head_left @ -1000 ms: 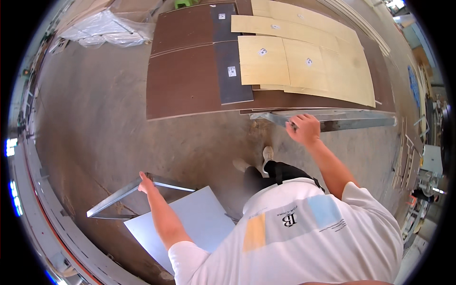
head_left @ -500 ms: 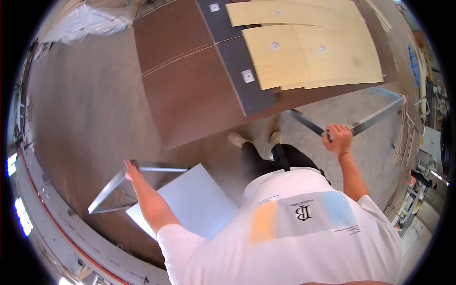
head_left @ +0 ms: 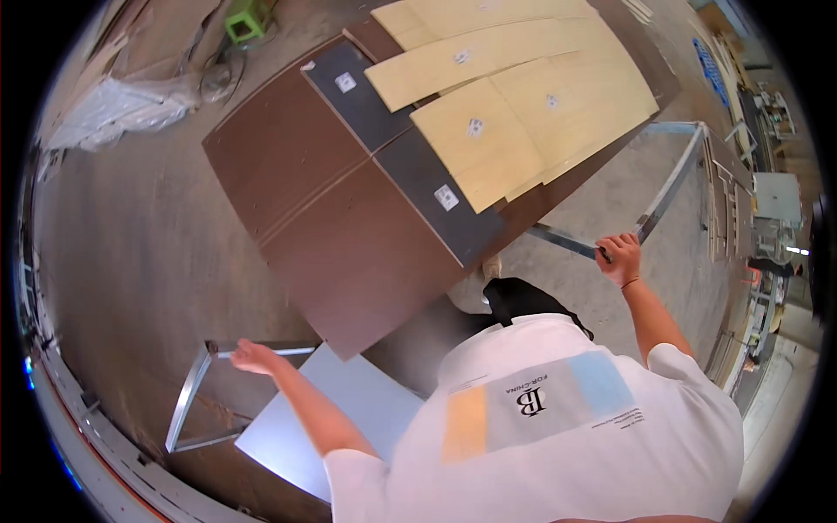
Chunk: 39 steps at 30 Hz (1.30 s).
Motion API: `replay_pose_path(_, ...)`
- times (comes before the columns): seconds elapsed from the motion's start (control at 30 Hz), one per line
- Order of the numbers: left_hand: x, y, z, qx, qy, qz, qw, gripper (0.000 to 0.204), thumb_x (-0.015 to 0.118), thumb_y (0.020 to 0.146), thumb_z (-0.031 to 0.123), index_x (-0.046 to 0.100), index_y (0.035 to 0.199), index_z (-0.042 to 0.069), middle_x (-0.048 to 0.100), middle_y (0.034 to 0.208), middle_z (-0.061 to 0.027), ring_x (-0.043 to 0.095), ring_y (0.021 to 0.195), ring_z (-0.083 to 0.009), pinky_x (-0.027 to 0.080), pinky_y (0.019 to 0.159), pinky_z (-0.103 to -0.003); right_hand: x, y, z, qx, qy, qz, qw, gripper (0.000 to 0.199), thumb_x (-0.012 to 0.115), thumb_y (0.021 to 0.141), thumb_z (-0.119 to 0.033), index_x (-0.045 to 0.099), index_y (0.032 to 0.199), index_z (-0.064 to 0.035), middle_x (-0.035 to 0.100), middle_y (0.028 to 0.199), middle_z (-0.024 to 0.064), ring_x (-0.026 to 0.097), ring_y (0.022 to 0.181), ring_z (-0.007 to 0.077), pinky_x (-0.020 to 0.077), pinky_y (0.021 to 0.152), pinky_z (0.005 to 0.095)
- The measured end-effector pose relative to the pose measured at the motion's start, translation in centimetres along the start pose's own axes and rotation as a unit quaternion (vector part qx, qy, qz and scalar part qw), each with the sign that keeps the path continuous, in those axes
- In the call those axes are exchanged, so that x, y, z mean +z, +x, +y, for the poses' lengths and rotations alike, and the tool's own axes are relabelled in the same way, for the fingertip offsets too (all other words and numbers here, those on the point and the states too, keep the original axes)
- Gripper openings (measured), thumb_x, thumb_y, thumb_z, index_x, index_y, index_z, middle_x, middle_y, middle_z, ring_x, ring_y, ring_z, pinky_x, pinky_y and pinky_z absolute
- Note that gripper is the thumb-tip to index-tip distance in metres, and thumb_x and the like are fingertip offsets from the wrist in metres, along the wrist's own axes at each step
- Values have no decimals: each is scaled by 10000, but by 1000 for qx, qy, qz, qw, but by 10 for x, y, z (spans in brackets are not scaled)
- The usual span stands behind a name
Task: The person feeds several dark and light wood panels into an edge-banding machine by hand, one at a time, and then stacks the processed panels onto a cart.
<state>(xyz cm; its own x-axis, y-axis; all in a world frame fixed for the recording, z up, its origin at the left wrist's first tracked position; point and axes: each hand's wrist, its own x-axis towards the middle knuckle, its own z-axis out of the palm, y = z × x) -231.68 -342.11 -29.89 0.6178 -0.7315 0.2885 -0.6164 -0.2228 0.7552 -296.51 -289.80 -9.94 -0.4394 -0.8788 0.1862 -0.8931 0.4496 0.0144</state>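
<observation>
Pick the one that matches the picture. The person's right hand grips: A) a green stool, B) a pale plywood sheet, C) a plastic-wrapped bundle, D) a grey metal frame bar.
D: the right hand is closed on the corner of the grey metal frame beside the panel stack.
</observation>
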Motion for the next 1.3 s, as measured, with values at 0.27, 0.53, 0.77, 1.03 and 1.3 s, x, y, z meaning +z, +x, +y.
replay_pose_path(0.27, 60, -284, 166, -73, -91, -609, 785, 463, 664, 957, 148, 547, 1380, 1, 645, 1312, -115, 611, 1214, -235, 487, 1048, -361, -10, -11, 8, 28, 23, 19, 999, 104, 732, 685, -131, 677, 760, -180, 699, 769, -2, 623, 723, 223, 467, 788, 384)
replay_pose_path(0.53, 110, -434, 271, 122, 24, -634, 763, 691, 713, 868, 270, 468, 1455, -1, 512, 1462, -207, 513, 1340, -341, 414, 1123, -427, -51, -6, 15, 52, 107, 24, 993, 83, 754, 720, -218, 695, 769, -187, 701, 770, -2, 637, 718, 208, 458, 768, 367)
replay_pose_path(0.77, 125, -497, 326, 213, 121, -602, 760, 725, 716, 792, 263, 482, 1433, 20, 490, 1450, -217, 417, 1387, -381, 353, 1156, -483, -73, 24, 56, 89, 248, -230, 937, 232, 733, 822, -352, 732, 971, -174, 732, 912, 10, 687, 848, 267, 509, 776, 447)
replay_pose_path(1.03, 134, -526, 320, 266, -12, -615, 743, 644, 730, 765, 167, 556, 1364, 5, 556, 1394, -226, 507, 1320, -376, 404, 1114, -438, -8, 109, 110, 130, 357, -192, 905, 418, 748, 836, -397, 723, 1148, -119, 718, 1166, 116, 670, 1062, 353, 537, 919, 442)
replay_pose_path(1.3, 161, -508, 395, 169, -106, -708, 678, 515, 696, 869, 172, 590, 1361, 62, 673, 1322, -144, 642, 1204, -270, 511, 970, -362, 165, 149, 188, 412, 297, -158, 847, 614, 712, 847, -497, 674, 1246, -31, 681, 1262, 208, 668, 1134, 357, 523, 978, 413)
